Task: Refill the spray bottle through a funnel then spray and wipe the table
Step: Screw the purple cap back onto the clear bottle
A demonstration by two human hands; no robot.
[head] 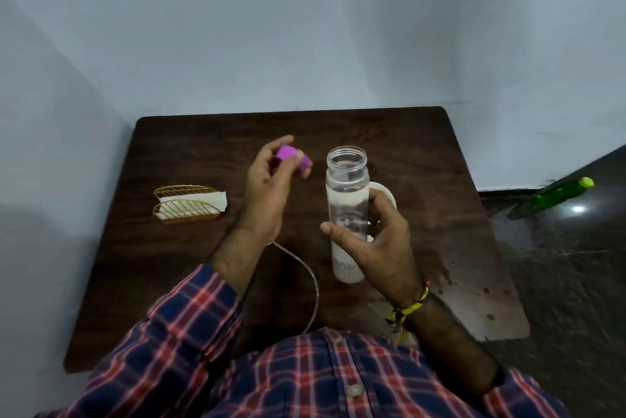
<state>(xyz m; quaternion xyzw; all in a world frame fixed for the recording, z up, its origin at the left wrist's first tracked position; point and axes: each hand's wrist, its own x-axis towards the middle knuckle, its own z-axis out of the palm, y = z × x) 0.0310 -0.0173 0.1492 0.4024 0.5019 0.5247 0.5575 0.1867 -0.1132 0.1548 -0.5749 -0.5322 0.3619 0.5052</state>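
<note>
A clear spray bottle [346, 194] stands upright at the middle of the dark wooden table [406, 146], its mouth uncovered and its body frosted white. My right hand [376, 241] grips its lower half. My left hand [267, 187] holds the purple spray head [291, 158] above the table, left of the bottle. The head's thin clear dip tube [310, 279] curves down toward my shirt. A white funnel [384, 194] shows only as a rim behind the bottle and my right hand.
A gold wire holder with white napkins [189, 204] stands at the left of the table. Wet patches [454, 268] mark the table's right side. A green bottle [562, 196] lies on the dark floor at the right. Walls close the back and left.
</note>
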